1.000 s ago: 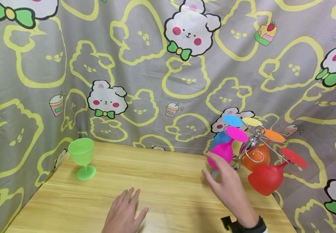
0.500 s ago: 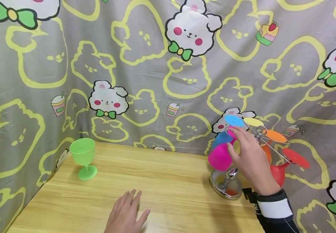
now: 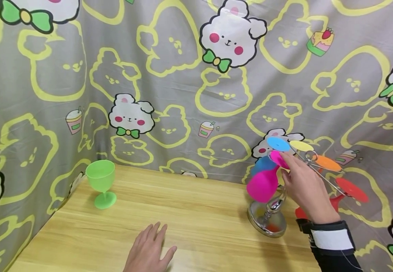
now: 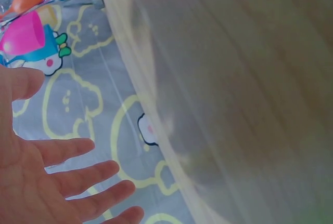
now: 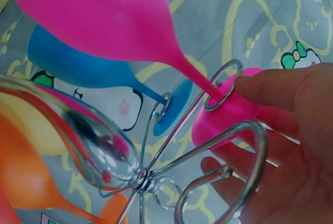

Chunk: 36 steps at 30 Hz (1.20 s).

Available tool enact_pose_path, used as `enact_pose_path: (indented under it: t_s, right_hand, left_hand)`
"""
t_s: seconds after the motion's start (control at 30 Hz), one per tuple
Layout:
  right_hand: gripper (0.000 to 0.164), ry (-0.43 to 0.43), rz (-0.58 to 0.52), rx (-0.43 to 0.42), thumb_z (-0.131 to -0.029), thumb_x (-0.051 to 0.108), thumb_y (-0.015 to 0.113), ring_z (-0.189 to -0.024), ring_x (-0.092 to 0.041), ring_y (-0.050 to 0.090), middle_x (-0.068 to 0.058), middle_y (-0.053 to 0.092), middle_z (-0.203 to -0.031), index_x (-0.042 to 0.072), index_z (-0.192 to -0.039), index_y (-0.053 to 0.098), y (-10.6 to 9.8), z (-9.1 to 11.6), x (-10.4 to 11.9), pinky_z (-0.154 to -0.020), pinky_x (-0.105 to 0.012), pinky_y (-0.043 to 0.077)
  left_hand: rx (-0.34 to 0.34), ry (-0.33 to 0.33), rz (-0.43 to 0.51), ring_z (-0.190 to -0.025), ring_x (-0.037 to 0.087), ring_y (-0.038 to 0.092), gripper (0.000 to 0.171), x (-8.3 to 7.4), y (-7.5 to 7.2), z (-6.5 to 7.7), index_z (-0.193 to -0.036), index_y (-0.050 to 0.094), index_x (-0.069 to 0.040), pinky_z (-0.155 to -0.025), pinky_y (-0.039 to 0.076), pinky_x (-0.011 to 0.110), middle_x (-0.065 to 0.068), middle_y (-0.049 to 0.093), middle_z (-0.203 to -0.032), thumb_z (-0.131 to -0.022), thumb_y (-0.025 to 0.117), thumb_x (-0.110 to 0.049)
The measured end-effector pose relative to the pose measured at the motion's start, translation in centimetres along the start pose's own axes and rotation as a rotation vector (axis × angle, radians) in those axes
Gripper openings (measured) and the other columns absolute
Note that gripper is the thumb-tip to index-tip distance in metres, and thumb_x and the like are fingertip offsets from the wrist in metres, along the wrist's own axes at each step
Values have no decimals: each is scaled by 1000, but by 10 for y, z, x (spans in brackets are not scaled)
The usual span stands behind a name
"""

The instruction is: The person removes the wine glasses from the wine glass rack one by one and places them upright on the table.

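In the head view, the right hand [image 3: 306, 185] hides part of the round foot of the magenta plastic-looking goblet [image 3: 263, 185], the middle of the shiny silver metal rack [image 3: 274, 204] and nearly all the bowl of the orange plastic-looking goblet [image 3: 327, 163]. It also covers part of the red plastic-looking goblet [image 3: 352, 190]. The bottom edge crops the left hand [image 3: 148, 249] and the black right sleeve [image 3: 340, 262].

In the left wrist view, the wood-grained tabletop [image 4: 250, 99] is blurred. In the right wrist view, the magenta bowl leaves the top edge, and the magenta foot hides some fingertips.
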State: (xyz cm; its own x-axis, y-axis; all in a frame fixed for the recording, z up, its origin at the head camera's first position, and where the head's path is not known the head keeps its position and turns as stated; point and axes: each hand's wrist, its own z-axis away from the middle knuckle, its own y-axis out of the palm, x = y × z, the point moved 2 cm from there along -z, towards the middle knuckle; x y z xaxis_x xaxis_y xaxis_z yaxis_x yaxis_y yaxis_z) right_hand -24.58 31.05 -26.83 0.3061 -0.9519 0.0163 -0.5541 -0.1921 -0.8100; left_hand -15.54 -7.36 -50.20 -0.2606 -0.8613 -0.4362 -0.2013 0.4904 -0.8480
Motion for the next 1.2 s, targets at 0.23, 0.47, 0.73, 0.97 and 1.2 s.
enact_pose_path:
  t_s: [0.23, 0.47, 0.73, 0.97, 1.2]
  right_hand:
    - [57, -64, 16, -43, -92, -6, 78, -55, -20, 49, -34, 70, -128, -2, -146, 60, 4, 0, -5, -48, -29, 35]
    - [49, -127, 52, -106, -91, -8, 77, -52, -30, 58, -34, 72, -125, -5, -139, 66, 7, 1, -6, -44, -36, 47]
    - [44, -158, 59, -149, -93, -11, 73, -44, -13, 35, -30, 75, -120, -1, -136, 70, 7, 0, -4, -41, -25, 29]
    - [47, -188, 33, -142, -94, -11, 72, -45, -9, 28, -27, 78, -103, 2, -139, 68, 6, -4, -1, -42, -24, 23]
    - [45, -216, 18, -151, -96, -9, 71, -46, -8, 27, -14, 67, -70, 3, -139, 69, 8, -14, 2, -45, -24, 20]
  left_hand:
    - [3, -3, -1, -137, 46, 59, 69, 0, 1, 1, -142, 66, -2, -118, 47, 63, 24, 62, -149, -99, 69, -55]
    - [-4, -6, -1, -137, 45, 59, 68, -1, 2, 1, -142, 66, -3, -118, 47, 61, 23, 63, -148, -99, 69, -55]
    - [2, -12, -4, -138, 45, 59, 68, 1, 3, 2, -141, 67, -3, -118, 47, 61, 23, 63, -148, -99, 69, -55]
    - [2, -8, 0, -137, 45, 60, 67, 2, 3, 3, -141, 67, -2, -118, 47, 61, 22, 64, -148, -99, 70, -54]
    - [11, -11, 4, -138, 45, 59, 66, 2, 2, 3, -141, 67, -2, -118, 47, 61, 22, 63, -148, -99, 70, -53]
